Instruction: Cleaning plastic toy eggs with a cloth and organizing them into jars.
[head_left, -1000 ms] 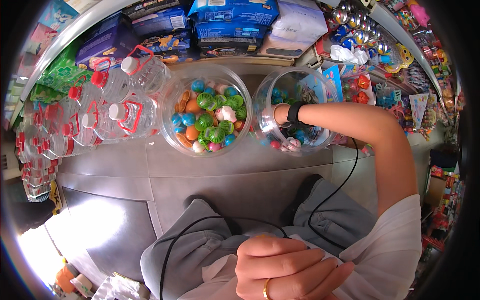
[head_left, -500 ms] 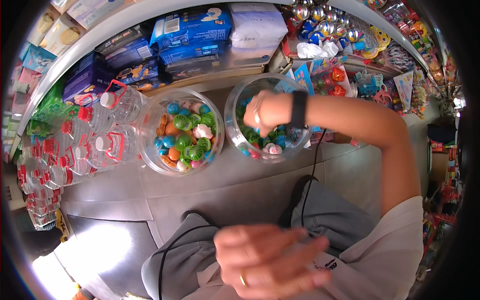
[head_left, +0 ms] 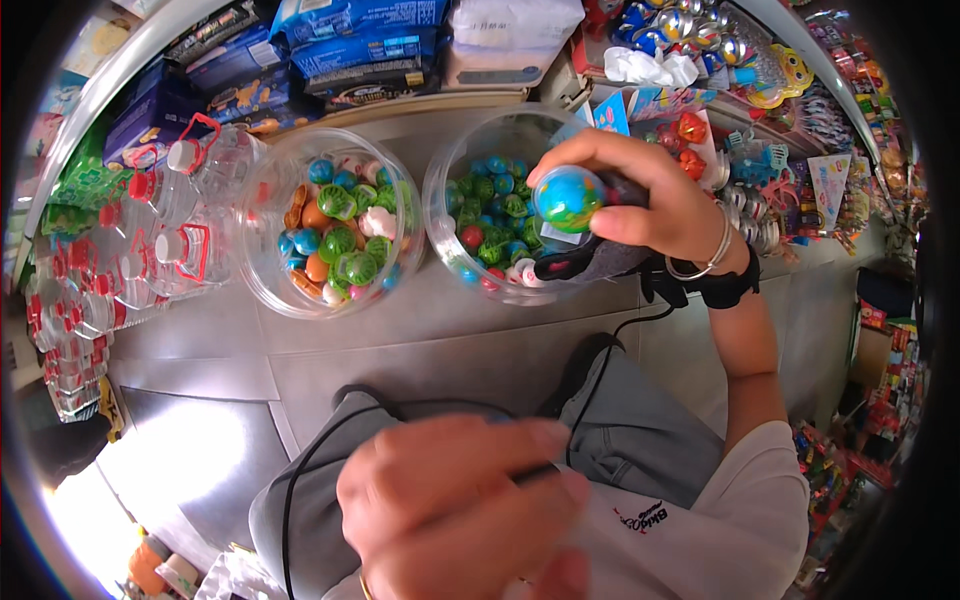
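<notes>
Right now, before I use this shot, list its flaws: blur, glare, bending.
Head view: left hand badly blurred, likely by motion, while the right hand and the ball it holds look fairly sharp; head view: harsh white glare washes out part of the floor at lower left; head view: fisheye curves the shelf edge at upper left, and the corners go black.

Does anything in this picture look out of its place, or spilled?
No spill shows. The crumpled white wad, maybe tissue, looks odd beyond the right clear round plastic tub: shapeless, unlike the stacked blue rectangular packages.
</notes>
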The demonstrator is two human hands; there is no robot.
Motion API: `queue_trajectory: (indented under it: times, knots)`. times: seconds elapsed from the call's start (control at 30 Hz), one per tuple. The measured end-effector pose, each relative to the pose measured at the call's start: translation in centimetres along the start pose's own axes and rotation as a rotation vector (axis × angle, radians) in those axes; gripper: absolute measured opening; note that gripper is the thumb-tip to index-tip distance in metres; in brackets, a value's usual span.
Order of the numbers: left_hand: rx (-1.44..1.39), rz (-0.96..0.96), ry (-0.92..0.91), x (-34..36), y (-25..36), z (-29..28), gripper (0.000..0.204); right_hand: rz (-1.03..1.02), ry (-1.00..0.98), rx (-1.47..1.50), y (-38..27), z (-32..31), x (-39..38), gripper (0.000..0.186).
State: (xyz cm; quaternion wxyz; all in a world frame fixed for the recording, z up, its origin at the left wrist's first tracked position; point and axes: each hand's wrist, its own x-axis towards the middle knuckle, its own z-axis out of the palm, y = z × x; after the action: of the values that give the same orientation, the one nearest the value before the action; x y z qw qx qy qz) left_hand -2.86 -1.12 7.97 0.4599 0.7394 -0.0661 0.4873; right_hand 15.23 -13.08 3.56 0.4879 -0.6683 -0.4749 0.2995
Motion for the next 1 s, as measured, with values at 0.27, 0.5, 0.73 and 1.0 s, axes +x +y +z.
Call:
queue_trajectory:
  times: [0.27, 0.5, 0.73, 1.0]
  knots:
    - [-0.207, 0.115, -0.235, -0.7, -1.2, -1.2, 0.018, 0.001, 0.052, 0.164, -0.5, -0.2, -0.8, 0.040]
    - [0.000, -0.365, -0.001, -1.6, -1.3, -0.1, 0.015, 0.012, 0.103, 0.398, -1.7, 1.0, -1.0, 0.046]
    - [-0.468, -0.662, -0.036, -3.7, -5.6, 1.9, 0.018, -0.146, 0.030, 0.268, -1.2, 2.1, -0.5, 0.044]
    - [-0.369, -0.891, 0.046, -4.3, -6.4, 2.0, 0.010, 0.062, 0.173, -0.155, -1.4, 0.7, -0.7, 0.056]
